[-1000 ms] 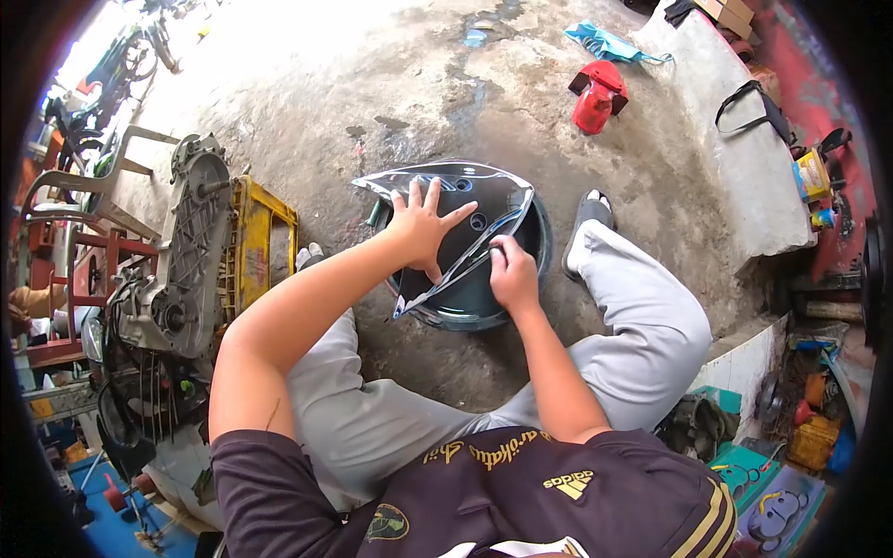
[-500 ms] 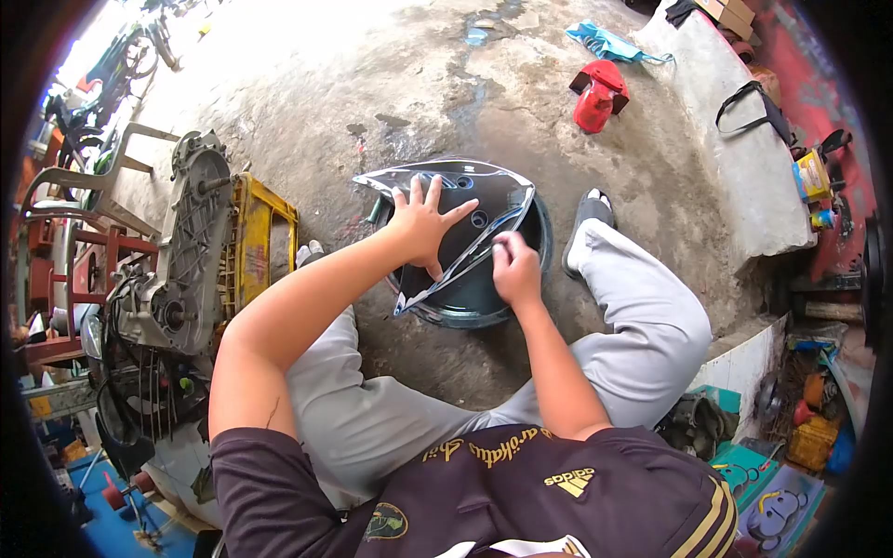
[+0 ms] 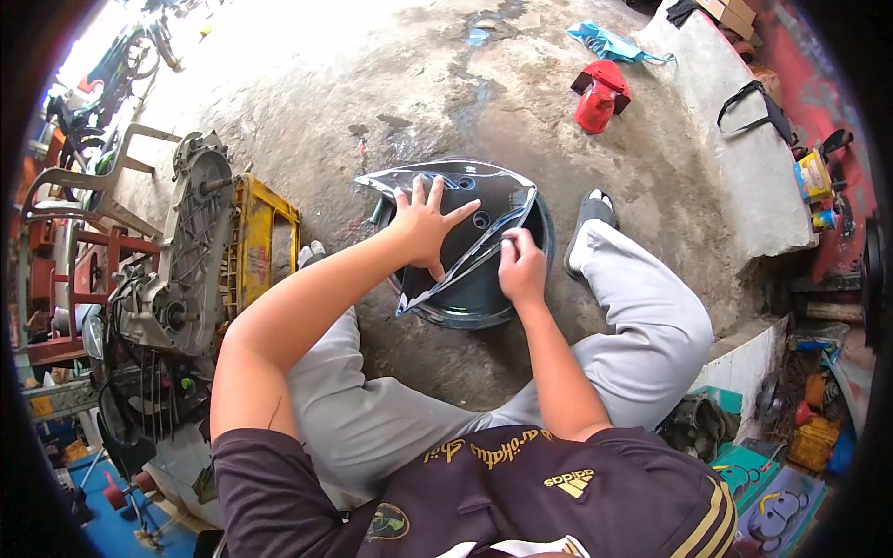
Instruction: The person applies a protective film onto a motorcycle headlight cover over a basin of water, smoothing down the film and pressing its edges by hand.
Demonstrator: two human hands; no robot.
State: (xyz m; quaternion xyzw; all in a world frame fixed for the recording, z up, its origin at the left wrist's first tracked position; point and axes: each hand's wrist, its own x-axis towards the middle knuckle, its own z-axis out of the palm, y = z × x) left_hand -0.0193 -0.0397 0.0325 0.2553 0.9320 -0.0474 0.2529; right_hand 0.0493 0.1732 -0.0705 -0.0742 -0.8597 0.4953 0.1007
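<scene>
A glossy black, pointed panel with two round holes lies across the top of a round dark tub on the floor. My left hand is spread flat on the panel, its fingers apart. Beside the panel's right edge is my right hand, its fingers closed in a pinch near the rim; what they hold, if anything, is too small to make out. Both hands are above the tub, between my knees.
On the left stand a grey metal engine casing, a yellow crate and a chair. A red part and a blue bag lie ahead on the concrete floor. At the right runs a low concrete ledge.
My right hand has shifted slightly to the right and up along the panel's edge. My left hand stays spread on the panel.
</scene>
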